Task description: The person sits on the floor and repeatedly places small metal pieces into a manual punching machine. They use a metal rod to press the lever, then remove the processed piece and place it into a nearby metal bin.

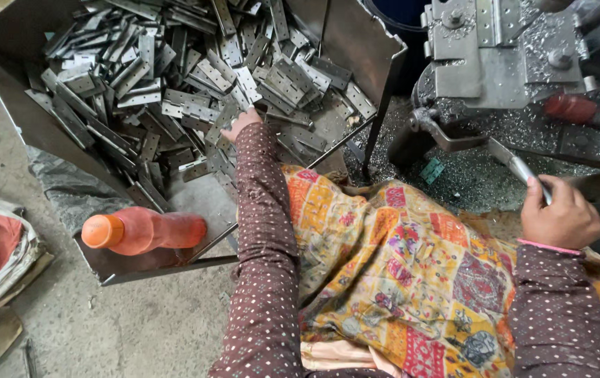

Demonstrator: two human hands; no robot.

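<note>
- Head view: left hand [239, 126] is stretched into the metal bin [26, 105], fingers buried in the pile of hinges [195, 77], so I can't tell if it's got one.
- Right hand [560, 215] is wrapped tight round the press lever [517, 166], probably so it's ready to work.
- Orange bottle [142, 232] lies on the bin's edge, handy to grab.

My two hands [240, 126] [559, 213] appear. One orange bottle [142, 231] lies in one metal tray [19, 105]. The hinge plates [174, 84] are too many to count.
</note>
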